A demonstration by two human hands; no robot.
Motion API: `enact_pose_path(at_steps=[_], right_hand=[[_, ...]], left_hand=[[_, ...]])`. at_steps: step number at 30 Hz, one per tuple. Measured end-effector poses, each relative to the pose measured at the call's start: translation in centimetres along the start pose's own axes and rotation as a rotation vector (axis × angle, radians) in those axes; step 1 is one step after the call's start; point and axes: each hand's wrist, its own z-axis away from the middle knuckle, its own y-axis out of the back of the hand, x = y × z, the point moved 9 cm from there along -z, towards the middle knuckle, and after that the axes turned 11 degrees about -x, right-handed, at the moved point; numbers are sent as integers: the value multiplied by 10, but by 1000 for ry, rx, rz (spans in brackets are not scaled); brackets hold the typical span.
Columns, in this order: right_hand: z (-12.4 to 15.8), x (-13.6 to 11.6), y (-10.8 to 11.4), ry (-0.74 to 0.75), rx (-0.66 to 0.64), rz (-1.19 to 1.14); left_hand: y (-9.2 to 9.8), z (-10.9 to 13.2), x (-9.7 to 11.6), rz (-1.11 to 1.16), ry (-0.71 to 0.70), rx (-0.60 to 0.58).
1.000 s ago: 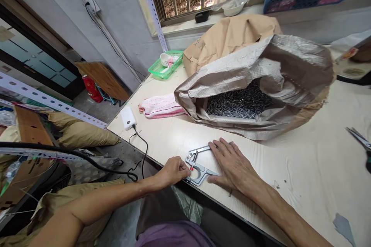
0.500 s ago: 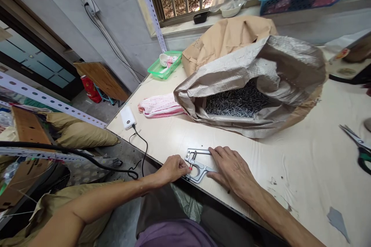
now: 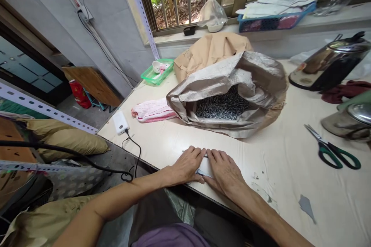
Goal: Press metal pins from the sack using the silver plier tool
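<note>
Left hand [image 3: 188, 166] has shifted over the slim grey metal tool [image 3: 200, 172], lower centre, joining the right hand [image 3: 225, 170]; whether either pinches, I cannot tell.

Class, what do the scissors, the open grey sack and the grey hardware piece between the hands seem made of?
Scissors: likely steel blades, shiny grey; handles probably plastic, smooth green and black.
Grey sack: perhaps woven plastic; faintly glossy, stiffly creased.
Hardware piece: possibly metal, smooth and grey, but mostly covered.

Fingers [image 3: 213, 158] cover a metal tool [image 3: 200, 172]; scissors [image 3: 329, 149] lie apart.
</note>
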Motion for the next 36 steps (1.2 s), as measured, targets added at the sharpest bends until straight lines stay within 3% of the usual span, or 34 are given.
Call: enact_pose_path(at_steps=[5, 12, 18, 22, 24, 28, 33, 36], right_hand=[[4, 1, 5, -57, -91, 80], [2, -4, 6, 40, -38, 4], [7, 2, 9, 33, -22, -63], [0, 8, 7, 110, -76, -122], [-10, 15, 6, 50, -90, -114], [-36, 14, 14, -37, -35, -106], [-46, 6, 37, -15, 65, -153], [-29, 15, 45, 14, 161, -201]], left_hand=[[4, 3, -2, -23, 50, -23], [-3, 2, -2, -15, 63, 94], [-2, 5, 0, -56, 35, 119], [3, 23, 7, -140, -103, 227], [7, 35, 10, -227, -205, 305], [20, 55, 2, -424, -327, 366], [52, 75, -8, -557, -289, 492], [39, 69, 8, -550, -285, 490]])
